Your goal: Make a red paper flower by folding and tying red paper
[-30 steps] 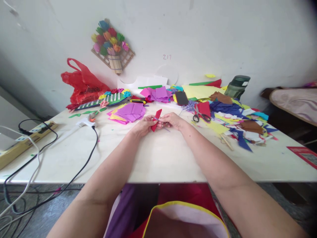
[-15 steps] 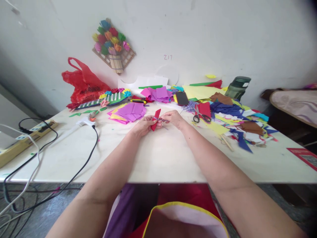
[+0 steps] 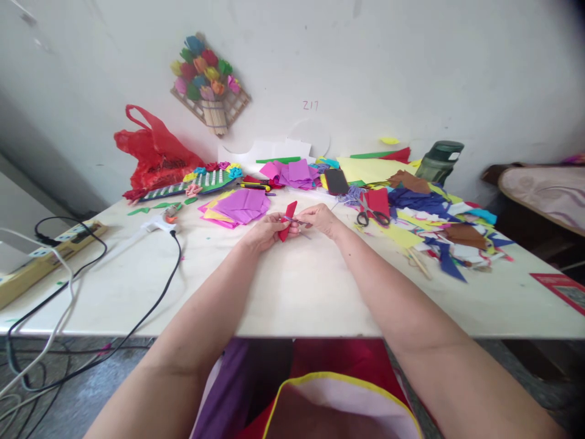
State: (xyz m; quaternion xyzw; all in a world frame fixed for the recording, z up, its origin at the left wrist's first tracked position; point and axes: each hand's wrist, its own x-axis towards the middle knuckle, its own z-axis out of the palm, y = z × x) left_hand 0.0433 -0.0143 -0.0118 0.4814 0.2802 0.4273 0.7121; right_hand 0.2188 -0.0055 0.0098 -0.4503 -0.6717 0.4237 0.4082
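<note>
Over the middle of the table, my left hand (image 3: 269,230) pinches a narrow folded piece of red paper (image 3: 289,214) that stands slanted between the fingers. A thin purple-grey string (image 3: 292,219) crosses the paper's middle. My right hand (image 3: 320,219) is closed on the string just right of the paper, thumb and forefinger together. The string's loose end hangs below the fingers. Farther right, black-handled scissors (image 3: 371,213) lie partly over a red paper sheet (image 3: 378,200). Behind them is a tangle of purple-grey string (image 3: 353,196).
Purple, yellow and pink paper sheets (image 3: 244,206) lie to the left, beside a white glue gun (image 3: 159,224) with a black cord. Cut scraps (image 3: 452,228) cover the right side. A phone (image 3: 336,182), a green bottle (image 3: 439,161) and a red bag (image 3: 155,152) stand or lie behind.
Both hands stay in nearly the same place, still gripping the red paper and the string. Only slight finger movement at the string shows.
</note>
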